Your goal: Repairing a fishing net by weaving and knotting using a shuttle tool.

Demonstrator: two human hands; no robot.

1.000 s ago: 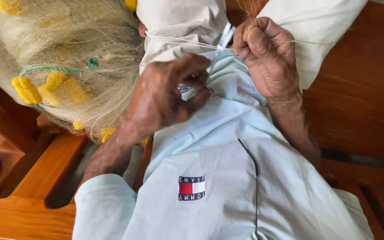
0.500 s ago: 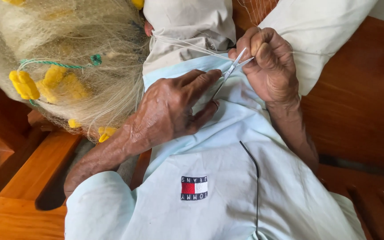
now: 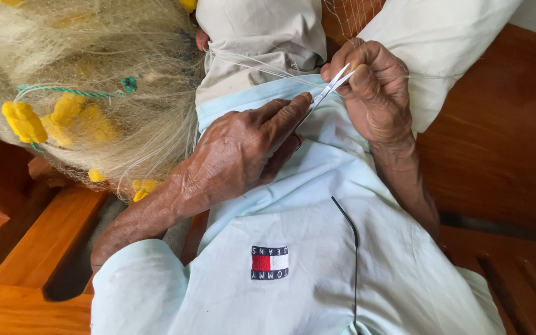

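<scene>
Scissors (image 3: 331,88), small and silvery, are pinched in the right hand (image 3: 376,93) at upper centre of the frame, its fingers curled tight around the handles, the blades parted a little and pointing down-left. The left hand (image 3: 243,152) is laid flat on the pale blue shirt (image 3: 317,248), fingers extended rather than clenched, the tips pressed just at the blade points; whether a strand is pinned under them cannot be told. Fine pale filaments (image 3: 249,62) are stretched from the heaped fishing net (image 3: 88,68) at upper left across to the hands. The net is judged light, limp and prone to snagging, its thread thin and slippery, so a strand is best taken close to the cut and kept taut. Yellow floats (image 3: 26,121) are strung on a green cord (image 3: 75,93) within the heap. Wooden slats (image 3: 26,248) are seen at lower left.
</scene>
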